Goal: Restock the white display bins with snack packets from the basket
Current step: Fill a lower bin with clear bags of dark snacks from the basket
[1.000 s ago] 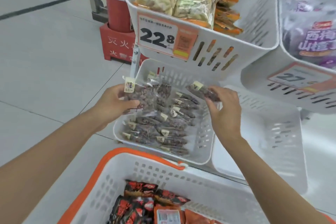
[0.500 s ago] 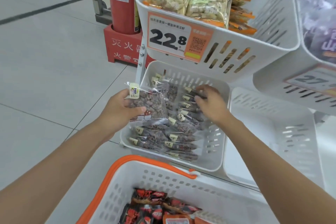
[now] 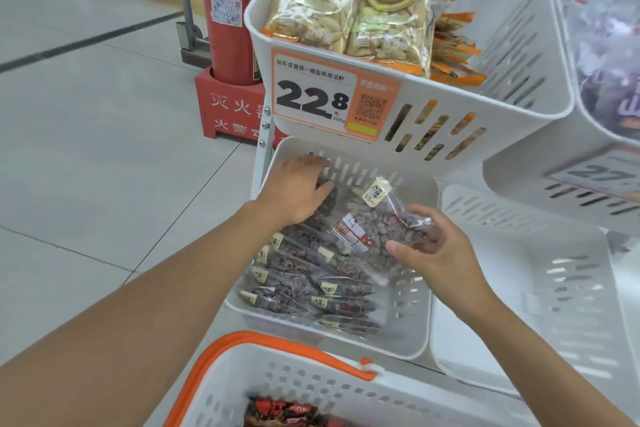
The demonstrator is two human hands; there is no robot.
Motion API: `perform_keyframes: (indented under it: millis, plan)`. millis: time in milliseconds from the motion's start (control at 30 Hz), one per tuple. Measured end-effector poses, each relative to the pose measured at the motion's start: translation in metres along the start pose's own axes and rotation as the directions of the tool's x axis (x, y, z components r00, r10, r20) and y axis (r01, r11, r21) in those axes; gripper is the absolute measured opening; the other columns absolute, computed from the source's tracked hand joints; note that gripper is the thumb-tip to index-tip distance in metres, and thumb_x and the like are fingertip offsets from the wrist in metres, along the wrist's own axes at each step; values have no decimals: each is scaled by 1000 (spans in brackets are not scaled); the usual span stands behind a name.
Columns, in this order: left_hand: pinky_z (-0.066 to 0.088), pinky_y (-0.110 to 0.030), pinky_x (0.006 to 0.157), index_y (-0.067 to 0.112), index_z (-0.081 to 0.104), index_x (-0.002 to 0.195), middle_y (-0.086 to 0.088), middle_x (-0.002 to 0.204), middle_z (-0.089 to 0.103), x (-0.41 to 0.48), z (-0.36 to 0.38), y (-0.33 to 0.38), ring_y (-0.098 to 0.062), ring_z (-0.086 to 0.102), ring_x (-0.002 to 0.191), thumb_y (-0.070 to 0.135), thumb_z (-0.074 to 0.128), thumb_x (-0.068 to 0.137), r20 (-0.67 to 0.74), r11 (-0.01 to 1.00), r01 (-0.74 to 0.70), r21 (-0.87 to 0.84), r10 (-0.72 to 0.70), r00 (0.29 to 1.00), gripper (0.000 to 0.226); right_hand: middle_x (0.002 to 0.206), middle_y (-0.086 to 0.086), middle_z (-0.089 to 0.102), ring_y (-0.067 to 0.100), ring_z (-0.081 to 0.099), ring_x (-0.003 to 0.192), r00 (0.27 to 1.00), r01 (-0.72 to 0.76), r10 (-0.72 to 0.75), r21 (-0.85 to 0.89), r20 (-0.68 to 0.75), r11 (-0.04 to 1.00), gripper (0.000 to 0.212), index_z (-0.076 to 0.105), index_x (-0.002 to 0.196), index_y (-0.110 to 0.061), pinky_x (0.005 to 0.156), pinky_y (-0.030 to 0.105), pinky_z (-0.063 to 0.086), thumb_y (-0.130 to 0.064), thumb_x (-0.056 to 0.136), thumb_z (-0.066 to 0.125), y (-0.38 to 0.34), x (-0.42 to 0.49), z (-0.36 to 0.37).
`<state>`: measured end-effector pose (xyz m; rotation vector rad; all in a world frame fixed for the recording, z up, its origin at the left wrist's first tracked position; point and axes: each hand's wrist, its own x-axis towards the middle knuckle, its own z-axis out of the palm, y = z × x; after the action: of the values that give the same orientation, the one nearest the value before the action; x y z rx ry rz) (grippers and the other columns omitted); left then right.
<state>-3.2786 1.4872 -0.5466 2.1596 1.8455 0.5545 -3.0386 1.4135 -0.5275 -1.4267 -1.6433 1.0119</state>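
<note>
- The right hand [image 3: 440, 246] grips a clear plastic packet of brown nuts with a cream label tab [image 3: 381, 236]. The thumb is on top, the fingers curl round its far edge, and it is held tilted over the right half of the lower white slotted plastic bin [image 3: 408, 329].
- The left hand [image 3: 298, 191] reaches into the back left corner of that lower bin. Its fingers are stretched out and rest on the dark packets there, with nothing plainly pinched.
- An upper white slotted bin [image 3: 519, 107] hangs directly above the lower bin and holds pale biscuit bags with round brown labels [image 3: 346, 0] and flat orange packets [image 3: 453, 55].
- A second white slotted bin [image 3: 554, 288] stands touching the lower bin's right side.
- A white plastic basket with an orange rim [image 3: 277, 378] sits just in front of the lower bin and holds red-and-black snack packets [image 3: 287, 412].
- A further white bin of purple packets [image 3: 606, 62] is above and to the right of the lower bin.
- A red fire extinguisher [image 3: 232, 10] stands in a red floor stand [image 3: 232, 107], behind and left of the lower bin.
- An orange-and-white price card reading 22.8 [image 3: 329, 97] is just above the lower bin's back wall.
- Two overlapping rows of matching nut packets [image 3: 311, 281] lie in the lower bin's left half.
</note>
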Motion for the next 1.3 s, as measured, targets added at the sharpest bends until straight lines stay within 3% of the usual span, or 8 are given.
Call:
perform_keyframes:
  millis: [133, 233, 333, 500, 700, 967, 1100, 1300]
  plan:
    - [14, -47, 119, 23, 23, 154, -3, 160, 25, 18, 14, -4, -26, 24, 146, 66, 23, 96, 166, 952, -27, 304, -25, 986, 72, 107, 0, 70, 19, 71, 80, 1000, 24, -24, 47, -5, 999, 39, 63, 103, -42, 76, 38, 59, -16, 78, 79, 3, -3, -2]
    - [17, -47, 118, 29, 40, 146, -6, 153, 37, 9, 9, 0, -30, 32, 140, 73, 21, 92, 129, 924, -66, 378, 18, 992, 72, 100, 1, 73, 24, 71, 80, 1000, 30, -29, 93, -11, 995, 32, 65, 103, -38, 79, 46, 58, -15, 83, 74, 3, -5, -8]
    - [5, -50, 121, 33, 53, 135, -4, 142, 44, -23, 4, -4, -25, 33, 138, 78, 7, 84, 131, 885, -176, 432, 131, 983, 83, 107, -9, 71, 8, 68, 92, 993, 116, -115, 74, -23, 991, 31, 66, 105, -36, 80, 24, 55, -14, 84, 73, -2, -10, -11]
    - [-9, -40, 122, 24, 14, 156, 1, 163, 14, -66, 11, -21, -13, 4, 151, 72, -5, 85, 125, 886, -189, 424, 149, 981, 88, 107, -27, 67, -2, 64, 98, 959, 276, -277, -24, -61, 961, 40, 61, 107, -47, 85, 16, 51, -16, 85, 73, -23, -10, 7]
    - [-7, -37, 120, 19, 32, 152, -1, 159, 29, -67, 15, -33, -18, 21, 148, 65, 5, 90, 63, 868, -223, 444, 219, 974, 82, 119, -19, 59, -7, 54, 112, 872, 459, -487, -257, -55, 850, 40, 63, 127, -19, 98, 5, 38, -14, 88, 69, -29, 34, 50]
    - [8, -42, 118, 18, 44, 146, -6, 152, 43, -67, 23, -38, -23, 31, 145, 59, 20, 98, -26, 869, -195, 454, 232, 972, 67, 108, 0, 73, 22, 67, 97, 876, 477, -388, -623, 285, 620, 30, 65, 119, -22, 93, 41, 48, -35, 100, 47, -12, 113, 88]
    - [-5, -43, 121, 21, 19, 156, -2, 163, 16, -66, 24, -36, -16, 6, 152, 62, 6, 95, -96, 929, -106, 356, 149, 984, 74, 141, 0, 55, 24, 49, 129, 888, 433, -134, -698, 440, 571, 38, 51, 138, -26, 106, 36, 37, -36, 104, 37, -17, 132, 82]
    - [-8, -51, 121, 31, 2, 156, -1, 164, -7, -60, 20, -41, -18, -16, 150, 65, -17, 84, -44, 899, -82, 430, 112, 993, 81, 154, 3, 31, 29, 27, 142, 977, 213, -129, -817, 170, 535, 78, 32, 146, -36, 114, 50, 27, -79, 81, 37, 0, 81, 44]
